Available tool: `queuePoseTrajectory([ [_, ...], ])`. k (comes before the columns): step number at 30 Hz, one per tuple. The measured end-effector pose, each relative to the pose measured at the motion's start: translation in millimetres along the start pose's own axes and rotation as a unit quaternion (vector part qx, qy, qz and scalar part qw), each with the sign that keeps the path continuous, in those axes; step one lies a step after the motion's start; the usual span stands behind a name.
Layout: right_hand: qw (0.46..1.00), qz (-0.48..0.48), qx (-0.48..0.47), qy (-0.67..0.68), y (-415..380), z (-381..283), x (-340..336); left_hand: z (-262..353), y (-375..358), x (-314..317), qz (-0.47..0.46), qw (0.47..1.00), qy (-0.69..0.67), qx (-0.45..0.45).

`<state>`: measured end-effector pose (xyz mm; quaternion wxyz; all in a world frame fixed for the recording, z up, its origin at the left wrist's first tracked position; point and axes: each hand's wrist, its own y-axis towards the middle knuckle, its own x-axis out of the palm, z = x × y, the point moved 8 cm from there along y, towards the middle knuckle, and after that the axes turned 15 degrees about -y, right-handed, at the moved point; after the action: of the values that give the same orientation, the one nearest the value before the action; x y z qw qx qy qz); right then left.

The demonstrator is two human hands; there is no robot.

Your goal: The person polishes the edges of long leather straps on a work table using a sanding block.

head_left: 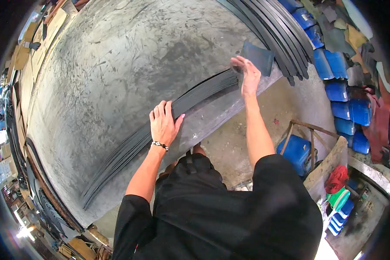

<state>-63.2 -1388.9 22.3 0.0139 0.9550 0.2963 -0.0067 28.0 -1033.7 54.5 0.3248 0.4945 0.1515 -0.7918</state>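
A bundle of long, thin black strips (pixel 128 145), rubber-like, lies in a curve along the near side of a large grey table (pixel 130 56). My left hand (pixel 162 119), with a beaded bracelet at the wrist, grips the bundle near its middle, fingers over the far edge and thumb along the near one. At the strips' right end, my right hand (pixel 249 78) is held upright, its fingers straight and its palm facing the strip ends. The fingertips there are slightly blurred. Just beyond that hand lies a dark, flat square piece (pixel 263 60).
Thicker black strips (pixel 275 37) lie at the table's far right, their ends reaching its edge. Blue plastic containers (pixel 336 65) line the right side. Below right, another blue container (pixel 297 154) stands by a metal frame (pixel 312 138). A red cloth (pixel 337 178) and a green item (pixel 339 199) are nearby.
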Motion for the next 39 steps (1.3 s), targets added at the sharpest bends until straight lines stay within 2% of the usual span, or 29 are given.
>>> queuePoseTrajectory([
  [1,1.0,0.02,-0.009,0.003,2.2,-4.0,-6.2,-1.1,-1.2,-0.1,0.004,1.0,-0.005,0.0],
  [4,1.0,-0.009,-0.004,0.016,8.1,-4.6,0.6,0.2,0.0,0.8,0.009,1.0,-0.006,-0.001],
  [7,0.99,-0.135,0.04,-0.017,-0.2,1.4,30.9,2.6,0.6,-2.0,0.019,1.0,-0.012,0.002],
  [10,0.979,-0.191,0.073,-0.001,2.8,5.8,31.2,6.8,5.2,-4.6,0.021,1.0,-0.015,0.004],
  [11,0.982,-0.172,0.081,0.013,5.0,4.1,27.9,7.2,4.9,-4.0,0.019,1.0,-0.014,0.002],
  [14,0.992,-0.12,0.028,-0.041,5.1,-10.9,19.5,4.3,7.1,2.2,0.0,1.0,-0.007,-0.005],
  [15,0.987,-0.079,-0.014,-0.14,7.1,-19.3,10.1,4.0,8.1,2.3,0.0,1.0,-0.01,-0.009],
  [17,0.939,0.004,-0.097,-0.329,7.6,-36.9,-14.1,3.7,6.9,1.2,-0.002,1.0,-0.013,-0.017],
  [18,0.893,0.029,-0.154,-0.422,4.1,-45.5,-19.3,3.5,6.0,0.1,0.005,1.0,-0.016,-0.015],
  [20,0.762,0.079,-0.262,-0.587,-4.9,-58.6,-26.9,3.2,5.3,-1.4,0.021,0.999,-0.024,-0.01],
  [21,0.762,0.022,-0.263,-0.591,-2.8,-45.9,-29.4,3.4,5.7,-3.4,0.018,0.999,-0.038,-0.016],
  [24,0.687,-0.02,-0.275,-0.672,-13.2,-26.8,-32.8,1.1,5.6,-6.7,0.017,0.996,-0.082,-0.03],
  [25,0.683,-0.01,-0.285,-0.672,-12.2,-25.9,-33.7,-1.6,4.8,-6.9,0.021,0.995,-0.096,-0.03],
  [28,0.686,-0.012,-0.236,-0.688,8.4,-30.1,-31.2,-8.0,-1.0,-11.9,0.008,0.993,-0.108,-0.037],
  [32,0.628,0.029,-0.251,-0.736,29.1,-27.7,-30.3,-22.5,-19.5,-19.9,0.006,0.997,-0.063,-0.044],
  [33,0.635,0.037,-0.262,-0.726,32.3,-26.5,-32.0,-26.6,-23.5,-21.9,0.014,0.997,-0.063,-0.051],
  [36,0.627,0.086,-0.19,-0.75,40.3,-21.1,-35.6,-35.8,-35.7,-28.8,0.046,0.995,-0.027,-0.082],
  [37,0.637,0.066,-0.148,-0.754,45.3,-15.5,-38.4,-40.3,-39.5,-29.7,0.043,0.994,-0.022,-0.096],
  [39,0.61,0.062,-0.159,-0.774,47.0,-11.4,-36.4,-44.4,-47.3,-29.3,0.053,0.996,-0.006,-0.076],
])
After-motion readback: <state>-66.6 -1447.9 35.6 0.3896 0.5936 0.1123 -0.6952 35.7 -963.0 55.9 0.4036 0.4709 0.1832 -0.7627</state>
